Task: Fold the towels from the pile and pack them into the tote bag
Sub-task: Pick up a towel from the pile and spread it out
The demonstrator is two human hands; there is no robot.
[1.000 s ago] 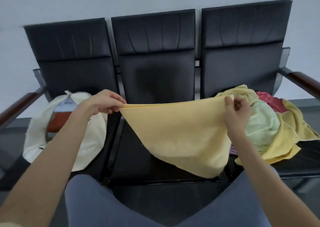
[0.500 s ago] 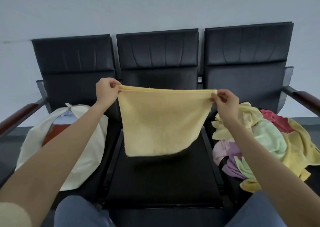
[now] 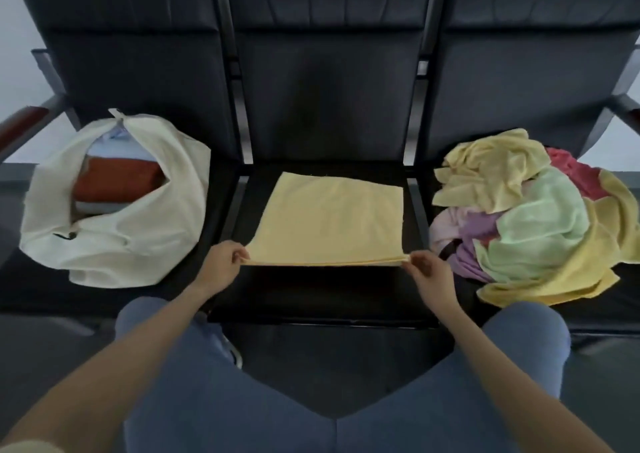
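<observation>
Towel in hand: your pale yellow terry towel (image 3: pixel 329 218), folded double, lies flat on the middle seat (image 3: pixel 311 296) of the black padded bench, its far edge close to the backrest and its near edge lifted a little off the cushion.
Left hand: your left hand (image 3: pixel 221 265) pinches the near left corner of that towel between thumb and curled fingers.
Right hand: your right hand (image 3: pixel 429 272) pinches the near right corner the same way, so the doubled near edge runs taut between your two hands.
Tote bag: the cream canvas tote bag (image 3: pixel 117 210) sits on the left seat, slumped, with its mouth open toward you and its handles tied at the top.
Inside the bag: a rust-red folded towel (image 3: pixel 117 179) lies on top, with a light blue one (image 3: pixel 114 147) behind it and a grey layer beneath; you cannot tell how many are below.
Pile: the loose heap of unfolded towels (image 3: pixel 533 217) covers the right seat, well apart from the bag; you see yellow, mint green, lilac and pink-red cloth tangled together, and a yellow one drapes toward the seat's front edge.
Your legs: your knees in blue trousers (image 3: pixel 311 400) fill the lower frame, just in front of the bench.
</observation>
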